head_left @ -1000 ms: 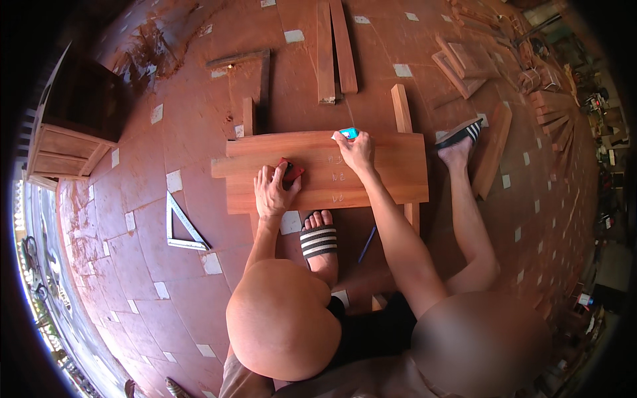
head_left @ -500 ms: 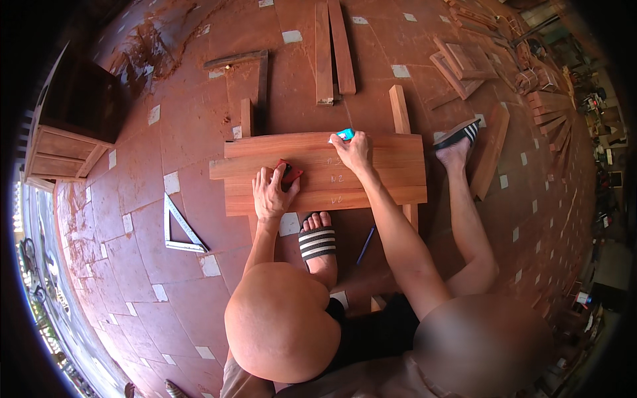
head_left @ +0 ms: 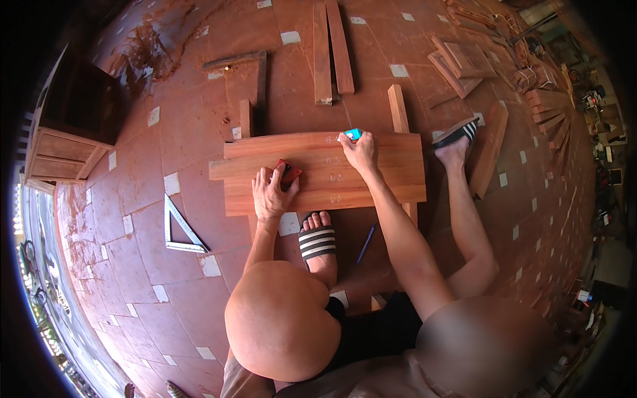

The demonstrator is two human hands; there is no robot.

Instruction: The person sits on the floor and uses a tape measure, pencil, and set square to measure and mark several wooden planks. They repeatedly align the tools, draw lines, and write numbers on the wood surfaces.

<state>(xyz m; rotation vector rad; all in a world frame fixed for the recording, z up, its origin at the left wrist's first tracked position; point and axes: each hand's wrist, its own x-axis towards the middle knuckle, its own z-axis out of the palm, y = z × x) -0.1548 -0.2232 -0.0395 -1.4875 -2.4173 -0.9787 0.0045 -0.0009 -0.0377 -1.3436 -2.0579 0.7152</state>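
Several reddish-brown boards (head_left: 391, 166) lie edge to edge in front of me, with white handwritten marks across their middle. My left hand (head_left: 269, 199) rests on the boards, its fingers curled round a red and black tape measure (head_left: 290, 176). Near the far edge, my right hand (head_left: 361, 156) pinches a small turquoise marking tool (head_left: 352, 134) with a white part; its exact kind is hard to make out. The tool is close to the marks on the farthest board, and I cannot tell whether its tip touches the wood.
Wooden bars (head_left: 398, 109) support the boards. A metal set square (head_left: 184, 229) lies on the tiled floor at left, a blue pen (head_left: 365, 243) near my sandalled foot (head_left: 318, 245). Long planks (head_left: 323, 60) lie beyond, a wooden cabinet (head_left: 66, 152) stands at left, and timber (head_left: 551, 113) is stacked at right.
My right hand has shifted slightly right with the turquoise tool, and white marks on the farthest board now show beside it. My left hand and the tape measure have stayed put.
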